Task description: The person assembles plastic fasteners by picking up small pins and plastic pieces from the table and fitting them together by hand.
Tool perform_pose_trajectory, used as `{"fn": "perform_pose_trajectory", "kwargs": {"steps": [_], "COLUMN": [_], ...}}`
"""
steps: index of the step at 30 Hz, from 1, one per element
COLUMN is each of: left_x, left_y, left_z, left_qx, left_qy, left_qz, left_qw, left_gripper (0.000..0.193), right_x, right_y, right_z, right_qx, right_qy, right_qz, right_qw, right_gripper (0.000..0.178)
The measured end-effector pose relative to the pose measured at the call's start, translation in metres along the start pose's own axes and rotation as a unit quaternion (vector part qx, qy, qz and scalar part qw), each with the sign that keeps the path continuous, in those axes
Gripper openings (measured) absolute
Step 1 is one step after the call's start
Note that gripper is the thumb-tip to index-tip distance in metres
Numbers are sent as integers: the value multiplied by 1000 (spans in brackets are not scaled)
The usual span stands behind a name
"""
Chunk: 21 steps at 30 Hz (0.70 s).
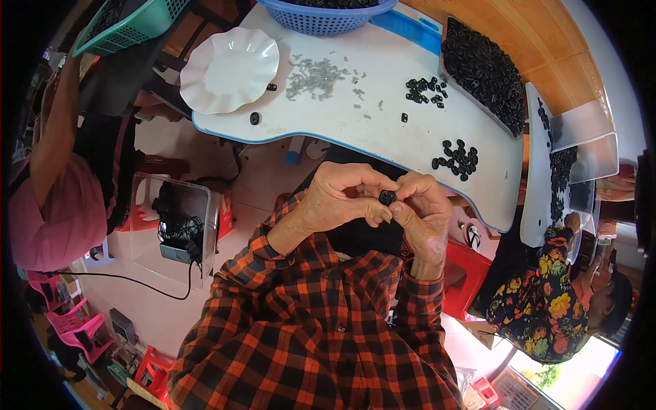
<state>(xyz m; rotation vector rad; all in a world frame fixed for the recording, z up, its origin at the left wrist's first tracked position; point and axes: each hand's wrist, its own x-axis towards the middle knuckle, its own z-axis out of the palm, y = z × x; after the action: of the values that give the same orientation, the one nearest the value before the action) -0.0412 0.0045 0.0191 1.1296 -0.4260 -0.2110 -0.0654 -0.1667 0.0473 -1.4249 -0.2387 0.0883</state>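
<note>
A small black oval plastic part [387,197] is pinched between my two hands, in front of my chest and just short of the table edge. My left hand [345,196] grips it from the left with thumb and forefinger. From the other side, the fingertips of my right hand [422,205] close on the same piece. Beyond them on the white table [328,126] lie loose black parts: an oval group [456,160] at the right, and another cluster [426,91] farther back. Tiny clear strips [318,78] are scattered near the middle.
A white scalloped plate [231,68] stands at the table's left. Black parts fill a tray [482,75] at the back right; a blue basket [326,17] is at the far edge. Co-workers sit left and right, one in a floral top [547,301]. A clear bin [171,229] holds cables.
</note>
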Motion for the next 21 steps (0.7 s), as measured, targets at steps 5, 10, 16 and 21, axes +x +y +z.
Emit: {"fn": "perform_pose_trajectory", "kwargs": {"steps": [5,10,16,21], "left_x": [-2,-1,-1,0], "left_y": [-4,0,-1,-3], "left_z": [1,-3,-4,1], "left_qx": [-33,-3,35,32], "left_qy": [10,4,-8,9], "left_qz": [-26,-43,-24,-11], "left_qw": [999,999,999,999], "left_gripper": [26,26,24,24], "right_x": [1,2,6,1], "right_y": [-5,-4,-6,-6], "right_z": [-2,-5,-7,-3], "right_qx": [-9,-9,19,3], "right_qy": [-18,-29,-49,-18], "right_qz": [19,59,72,44], "right_qw": [1000,998,996,999], "right_gripper": [15,15,15,15]}}
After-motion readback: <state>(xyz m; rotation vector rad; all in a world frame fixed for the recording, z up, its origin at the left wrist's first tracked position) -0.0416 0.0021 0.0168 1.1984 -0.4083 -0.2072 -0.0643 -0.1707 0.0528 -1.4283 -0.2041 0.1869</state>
